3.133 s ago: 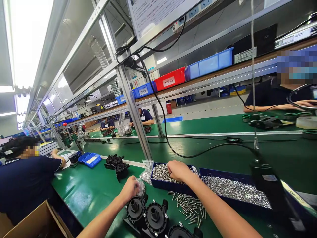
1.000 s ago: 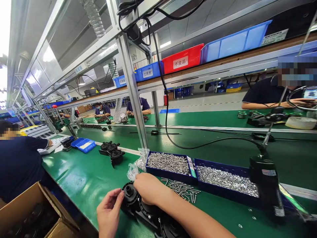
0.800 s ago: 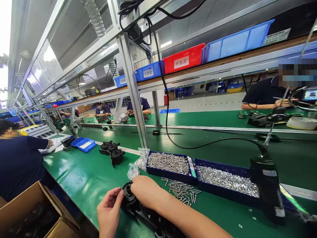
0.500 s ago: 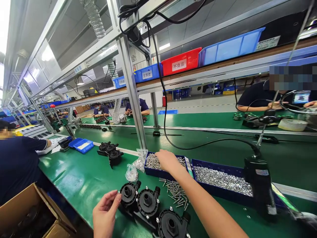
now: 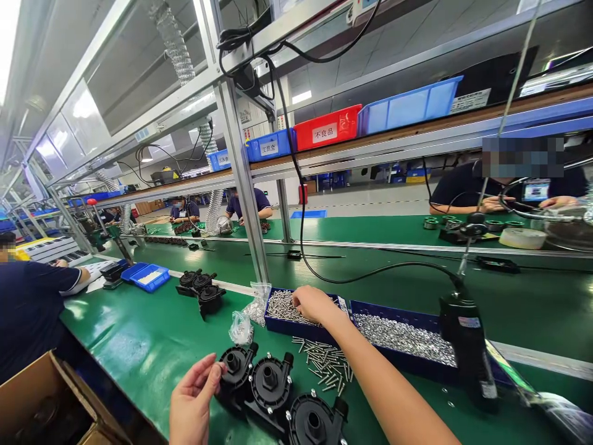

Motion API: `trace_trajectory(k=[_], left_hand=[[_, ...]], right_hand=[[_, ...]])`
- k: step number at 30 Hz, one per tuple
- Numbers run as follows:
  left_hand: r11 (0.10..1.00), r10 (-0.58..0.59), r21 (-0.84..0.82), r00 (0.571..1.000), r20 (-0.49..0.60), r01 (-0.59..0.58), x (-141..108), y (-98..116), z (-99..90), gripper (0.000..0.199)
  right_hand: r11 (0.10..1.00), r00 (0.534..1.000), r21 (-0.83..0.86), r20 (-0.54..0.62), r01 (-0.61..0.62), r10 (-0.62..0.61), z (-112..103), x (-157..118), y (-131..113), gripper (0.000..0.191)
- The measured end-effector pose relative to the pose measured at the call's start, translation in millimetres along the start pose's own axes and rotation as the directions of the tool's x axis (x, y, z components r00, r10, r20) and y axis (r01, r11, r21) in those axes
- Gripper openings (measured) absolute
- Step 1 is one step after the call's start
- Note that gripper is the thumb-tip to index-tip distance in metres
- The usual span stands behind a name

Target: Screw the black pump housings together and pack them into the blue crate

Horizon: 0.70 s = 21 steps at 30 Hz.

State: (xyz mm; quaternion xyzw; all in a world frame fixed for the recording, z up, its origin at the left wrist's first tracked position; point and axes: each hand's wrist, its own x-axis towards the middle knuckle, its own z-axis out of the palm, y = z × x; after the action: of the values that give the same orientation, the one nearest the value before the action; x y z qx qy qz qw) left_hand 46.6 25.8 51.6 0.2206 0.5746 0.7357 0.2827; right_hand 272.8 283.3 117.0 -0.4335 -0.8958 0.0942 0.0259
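- The left hand is raised beside the far end of a row of three round black plastic housings; its thumb and forefinger meet at the tips, though whether something small is pinched there I cannot tell.
- The right hand reaches into a dark blue plastic bin of long silver metal screws; its fingers curl down among them with the tips hidden, so I cannot tell whether they grasp one.
- The row of housings lies on the green table, running from the left hand toward the lower edge of the view; each housing has a short central spout facing up.
- Done, as far as it shows: small silver metal fasteners sit at several points round the rims of all three housings.
- Left, as I judge it: the work looks partway; whether every fixing point is filled, or any fastener tight, I cannot tell; the black power screwdriver hangs at the right with neither hand on it.
- Supplies look ample: a loose heap of silver screws lies between the housings and the bin; a second dark blue bin holds small shiny rings.
- A further group of black housings stands farther off; it is too small to judge its fasteners.
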Motion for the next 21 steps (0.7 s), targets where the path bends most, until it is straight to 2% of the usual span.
trace_trajectory(k=[4, 7, 10, 12, 14, 16, 18, 21], left_hand=[[0.999, -0.016, -0.037, 1.000, -0.001, 0.016, -2, 2, -0.1, 0.065], [0.996, -0.053, -0.070, 0.999, 0.008, 0.054, -1, -3, 0.8, 0.065], [0.992, -0.055, -0.111, 0.998, -0.009, 0.054, 2, -12, 2.5, 0.066], [0.990, -0.029, -0.138, 0.999, -0.026, 0.026, 3, -16, 4.6, 0.066], [0.987, -0.004, -0.161, 0.999, -0.035, -0.002, 3, -16, 7.7, 0.065], [0.983, -0.001, -0.185, 0.999, -0.042, -0.007, 1, -11, 11.8, 0.065], [0.978, -0.009, -0.209, 0.998, -0.056, -0.003, -3, -4, 16.2, 0.065], [0.975, -0.015, -0.223, 0.996, -0.084, -0.004, -8, 4, 22.0, 0.067]], right_hand=[[1.000, 1.000, 0.002, -0.027, 0.004, -0.004, -1, -3, 0, 0.014], [0.999, 0.996, 0.025, -0.089, 0.022, -0.019, -11, -10, -6, 0.008], [0.991, 0.978, 0.088, -0.189, 0.102, -0.084, -21, -24, -29, 0.020], [0.960, 0.955, 0.161, -0.232, 0.227, -0.187, -23, -36, -53, 0.024], [0.857, 0.915, 0.336, -0.245, 0.389, -0.320, -19, -48, -81, 0.023], [0.647, 0.880, 0.599, -0.271, 0.472, -0.391, -10, -56, -105, 0.021], [0.460, 0.883, 0.770, -0.279, 0.441, -0.378, 0, -59, -122, 0.019], [0.368, 0.918, 0.858, -0.249, 0.357, -0.310, 10, -57, -131, 0.017]])
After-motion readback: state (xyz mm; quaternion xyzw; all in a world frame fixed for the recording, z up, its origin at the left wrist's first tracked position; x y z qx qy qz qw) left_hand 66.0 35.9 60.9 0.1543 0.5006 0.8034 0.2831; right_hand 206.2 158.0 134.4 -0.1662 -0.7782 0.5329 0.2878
